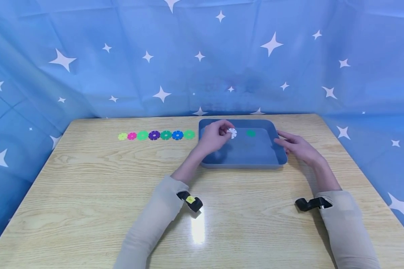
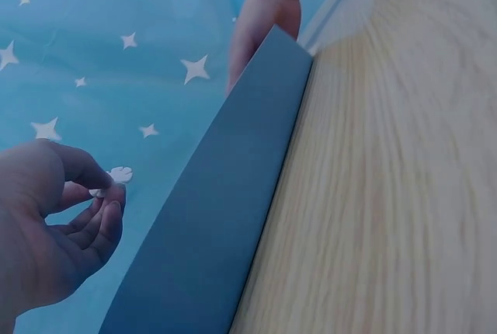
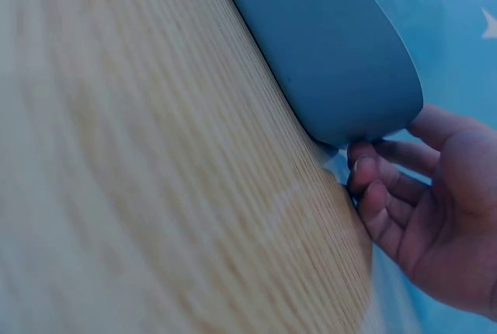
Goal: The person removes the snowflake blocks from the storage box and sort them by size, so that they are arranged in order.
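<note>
My left hand [image 1: 215,135] is over the left part of a blue-grey tray [image 1: 245,166]. It pinches a white notched plastic disc, a snowflake building piece [image 1: 232,133], between thumb and fingertips; in the left wrist view the white disc [image 2: 121,174] sticks out past the fingers. A green notched disc [image 1: 251,133] lies inside the tray, right of the white one. At the tray's right side, my right hand [image 1: 297,147] holds the rim. The right wrist view has the thumb passing behind the wall and the other fingers [image 3: 373,194] curled outside the corner.
Left of the tray, several notched discs lie in a row on the wooden table [image 1: 87,194]: yellow [image 1: 122,136], pink [image 1: 132,136], light green, purple [image 1: 154,135], green, blue [image 1: 177,135] and light green [image 1: 189,134]. A blue star-patterned cloth [image 1: 188,74] hangs behind the table.
</note>
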{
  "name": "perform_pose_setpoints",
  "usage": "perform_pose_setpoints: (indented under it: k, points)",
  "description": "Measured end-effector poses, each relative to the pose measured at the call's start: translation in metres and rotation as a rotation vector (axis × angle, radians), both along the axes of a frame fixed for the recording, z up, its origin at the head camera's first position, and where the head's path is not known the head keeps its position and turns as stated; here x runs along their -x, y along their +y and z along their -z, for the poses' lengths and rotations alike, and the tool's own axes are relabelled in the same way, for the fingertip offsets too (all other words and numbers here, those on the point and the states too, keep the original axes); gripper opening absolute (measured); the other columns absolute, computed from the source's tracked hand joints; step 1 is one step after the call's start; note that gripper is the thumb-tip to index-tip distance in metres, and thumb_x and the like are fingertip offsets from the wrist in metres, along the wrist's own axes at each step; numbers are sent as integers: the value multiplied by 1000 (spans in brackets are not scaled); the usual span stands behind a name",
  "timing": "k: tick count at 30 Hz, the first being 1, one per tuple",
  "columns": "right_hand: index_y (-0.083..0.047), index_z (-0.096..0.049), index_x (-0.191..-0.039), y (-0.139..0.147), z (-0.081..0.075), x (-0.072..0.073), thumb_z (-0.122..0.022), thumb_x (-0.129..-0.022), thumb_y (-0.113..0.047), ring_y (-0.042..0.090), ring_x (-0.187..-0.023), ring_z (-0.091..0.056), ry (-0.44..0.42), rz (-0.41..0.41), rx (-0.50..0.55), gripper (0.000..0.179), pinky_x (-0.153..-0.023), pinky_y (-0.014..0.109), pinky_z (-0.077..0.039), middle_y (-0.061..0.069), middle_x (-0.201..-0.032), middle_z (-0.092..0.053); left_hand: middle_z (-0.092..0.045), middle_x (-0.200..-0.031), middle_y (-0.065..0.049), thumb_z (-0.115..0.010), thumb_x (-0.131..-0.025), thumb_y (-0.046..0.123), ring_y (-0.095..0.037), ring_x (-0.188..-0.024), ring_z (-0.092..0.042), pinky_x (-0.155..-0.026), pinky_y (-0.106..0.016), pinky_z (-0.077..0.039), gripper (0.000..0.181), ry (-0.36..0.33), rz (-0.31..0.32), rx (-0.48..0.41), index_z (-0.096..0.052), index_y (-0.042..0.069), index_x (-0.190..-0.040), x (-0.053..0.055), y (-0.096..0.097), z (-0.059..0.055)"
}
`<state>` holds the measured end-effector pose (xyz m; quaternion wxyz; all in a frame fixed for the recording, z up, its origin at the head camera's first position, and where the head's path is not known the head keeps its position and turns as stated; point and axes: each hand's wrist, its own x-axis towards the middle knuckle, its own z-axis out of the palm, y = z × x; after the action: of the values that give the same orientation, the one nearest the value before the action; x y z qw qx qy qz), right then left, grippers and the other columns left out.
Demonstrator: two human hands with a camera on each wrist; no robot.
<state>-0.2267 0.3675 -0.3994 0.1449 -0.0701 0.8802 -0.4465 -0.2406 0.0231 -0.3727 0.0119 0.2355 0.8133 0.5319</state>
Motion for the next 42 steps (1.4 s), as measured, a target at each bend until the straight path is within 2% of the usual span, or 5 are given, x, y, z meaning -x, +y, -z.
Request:
perform_pose_setpoints:
  k: [13, 19, 27, 33, 42]
  points:
    - [-8, -21, -161, 1, 0, 0, -50, -107, -39, 27, -70, -46, 5, -8, -16, 69, -68, 35, -43, 5, -75, -43, -64, -91, -9, -64, -99, 7, -20, -79, -61, -68, -25, -52, 17, -22, -127, -57, -68, 4, -115, 9, -56, 0]
    - [-7, -20, -161, 2, 1, 3, -49, -108, -36, 26, -70, -46, -6, -3, -13, 67, -67, 36, -42, 4, -75, -43, -66, -95, -13, -64, -99, 6, -27, -82, -65, -76, -46, -57, 19, -64, -174, -99, -67, 4, -118, 12, -88, 1]
    - [-8, -21, -161, 4, 4, 2, -50, -107, -37, 26, -71, -47, 1, 0, -12, 67, -67, 35, -42, 4, -75, -42, -67, -100, -17, -64, -99, 8, -39, -88, -67, -83, -54, -56, 18, -77, -236, -124, -65, 3, -116, 15, -131, 2]
    - [-8, -22, -161, 2, 3, 2, -51, -107, -37, 26, -72, -47, 13, 2, -14, 67, -66, 35, -41, 5, -75, -42, -66, -106, -19, -63, -101, 12, -42, -94, -65, -80, -46, -58, 22, -106, -297, -89, -62, 3, -121, 14, -164, 3]
    - [-7, -23, -160, 1, 2, 0, -51, -107, -36, 25, -72, -48, 19, -2, -16, 67, -66, 35, -42, 5, -76, -44, -61, -103, -13, -62, -101, 13, -34, -95, -65, -80, -37, -57, 26, -113, -403, -57, -63, 4, -126, 10, -209, 4]
